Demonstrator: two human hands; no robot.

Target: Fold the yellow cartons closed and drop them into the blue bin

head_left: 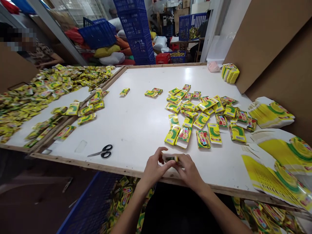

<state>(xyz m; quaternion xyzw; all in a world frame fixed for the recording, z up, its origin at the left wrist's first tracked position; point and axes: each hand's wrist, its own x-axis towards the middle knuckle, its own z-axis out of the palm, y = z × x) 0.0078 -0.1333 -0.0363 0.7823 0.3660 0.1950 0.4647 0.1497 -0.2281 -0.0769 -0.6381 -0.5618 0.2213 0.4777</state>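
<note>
Between my two hands, just over the table's front edge, is a small carton (pixel 170 157) seen end-on, its printing mostly hidden by fingers. My left hand (pixel 156 165) grips it from the left, thumb across the near side. From the right, the fingers of my right hand (pixel 186 165) close on its other end. Right beyond my hands lie loose yellow-green printed cartons (pixel 203 139), some with white end flaps showing. Black-handled scissors (pixel 103 151) rest on the table to the left of my hands.
Fanned stacks of flat yellow carton blanks (pixel 280 175) lie at right. A block of cartons (pixel 230 73) stands at the back right. A blue basket (pixel 80 204) of cartons sits below the white table (pixel 131 130). Another person (pixel 48 53) sits behind a heap of packets (pixel 60 81) at left.
</note>
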